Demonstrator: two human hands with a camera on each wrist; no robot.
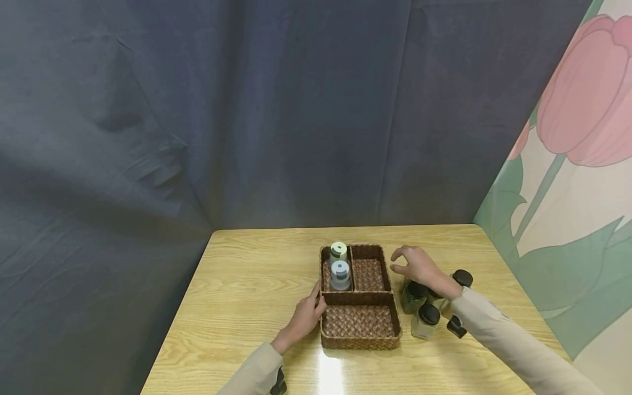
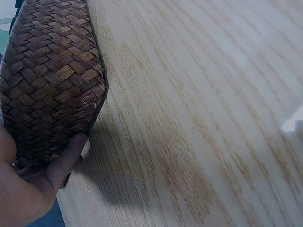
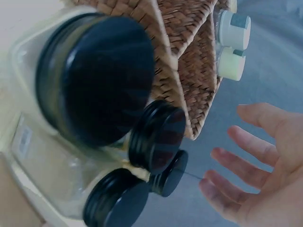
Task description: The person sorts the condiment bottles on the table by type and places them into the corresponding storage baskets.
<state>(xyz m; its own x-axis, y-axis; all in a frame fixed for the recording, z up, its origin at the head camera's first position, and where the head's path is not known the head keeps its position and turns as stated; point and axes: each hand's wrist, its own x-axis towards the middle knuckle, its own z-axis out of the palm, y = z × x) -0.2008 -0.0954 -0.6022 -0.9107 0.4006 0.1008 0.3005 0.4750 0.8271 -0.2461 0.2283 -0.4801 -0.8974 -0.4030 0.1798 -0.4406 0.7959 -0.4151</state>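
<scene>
A brown woven basket [image 1: 360,343] with three compartments lies on the table. My left hand [image 1: 305,315] holds its left wall, thumb at the rim and fingers along the outside; in the left wrist view a finger [image 2: 68,158] presses low against the weave. Two clear bottles stand in the back left compartment, one with a pale green cap [image 1: 338,249], the other with a white cap [image 1: 340,269]. My right hand [image 1: 417,263] hovers right of the basket, holding nothing, its fingers loosely bent and apart. Below it several black-lidded jars [image 3: 111,80] stand grouped.
The jar group, including a front jar [image 1: 425,321] and a back jar [image 1: 462,278], stands close to the basket's right wall under my right forearm. Dark blue cloth [image 1: 306,120] hangs behind the wooden table [image 1: 237,285]. A tulip-painted wall [image 1: 582,192] flanks the right side.
</scene>
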